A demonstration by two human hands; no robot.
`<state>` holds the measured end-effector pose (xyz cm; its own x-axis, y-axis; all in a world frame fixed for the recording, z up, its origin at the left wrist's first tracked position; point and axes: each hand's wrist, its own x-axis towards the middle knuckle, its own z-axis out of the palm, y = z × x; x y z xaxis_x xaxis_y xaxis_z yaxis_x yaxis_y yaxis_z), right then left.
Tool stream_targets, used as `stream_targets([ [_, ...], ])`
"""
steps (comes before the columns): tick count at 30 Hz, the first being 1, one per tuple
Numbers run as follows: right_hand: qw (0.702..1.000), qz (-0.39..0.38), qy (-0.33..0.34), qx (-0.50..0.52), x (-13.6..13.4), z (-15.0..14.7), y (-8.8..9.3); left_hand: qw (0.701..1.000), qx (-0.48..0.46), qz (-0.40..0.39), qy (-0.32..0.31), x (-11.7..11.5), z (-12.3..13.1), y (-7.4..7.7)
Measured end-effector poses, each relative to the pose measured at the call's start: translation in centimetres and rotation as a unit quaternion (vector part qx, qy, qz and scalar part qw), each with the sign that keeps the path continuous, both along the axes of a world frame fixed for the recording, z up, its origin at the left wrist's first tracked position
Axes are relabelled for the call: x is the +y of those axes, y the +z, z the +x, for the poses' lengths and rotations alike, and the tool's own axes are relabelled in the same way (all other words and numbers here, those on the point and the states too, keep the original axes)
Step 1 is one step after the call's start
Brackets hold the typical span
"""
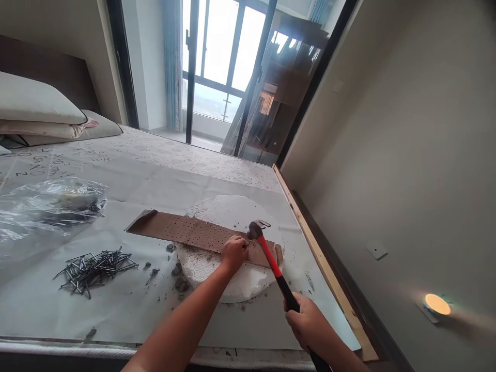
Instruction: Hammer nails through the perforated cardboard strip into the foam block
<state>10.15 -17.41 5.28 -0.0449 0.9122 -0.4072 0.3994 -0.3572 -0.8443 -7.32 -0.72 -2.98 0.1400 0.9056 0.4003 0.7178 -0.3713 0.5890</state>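
My right hand [310, 321] is wrapped round the black grip of a claw hammer [270, 253] with a red and black handle. The hammer's head is right beside my left hand [233, 254], whose fingers pinch a thin nail over a brown strip [194, 231] dotted with rows of holes. That strip has folded-up ends and lies across a round white foam slab [228, 207]. Only a little of the nail shows, and its point is hidden. To the left is a loose heap of nails [96, 269].
A clear plastic bag [50, 206] with dark contents lies at left. Grey crumbs [181, 283] are scattered by the slab. White sheeting [155, 325] covers the bed, with pillows [39, 101] at far left. A wooden batten [321, 258] runs along the right edge, near the wall.
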Motion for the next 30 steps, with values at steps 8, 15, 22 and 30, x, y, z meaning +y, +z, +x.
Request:
stream_targets([
  [8, 0.999, 0.017, 0.002, -0.03, -0.6, 0.3, 0.0, 1.0, 0.005, -0.017, 0.003, -0.1, 0.0, 0.1],
  [15, 1.0, 0.013, -0.019, 0.002, -0.8, 0.4, 0.2, 1.0, 0.01, -0.001, 0.0, -0.2, 0.0, -0.1],
  [22, 0.998, 0.041, -0.004, -0.057, 0.0, 0.8, -1.4, 1.0, 0.024, -0.006, -0.004, -0.1, -0.2, 0.0],
  [30, 0.998, 0.011, -0.007, -0.059, -0.3, 0.2, -0.4, 1.0, 0.01, -0.018, -0.002, 0.0, -0.2, 0.0],
])
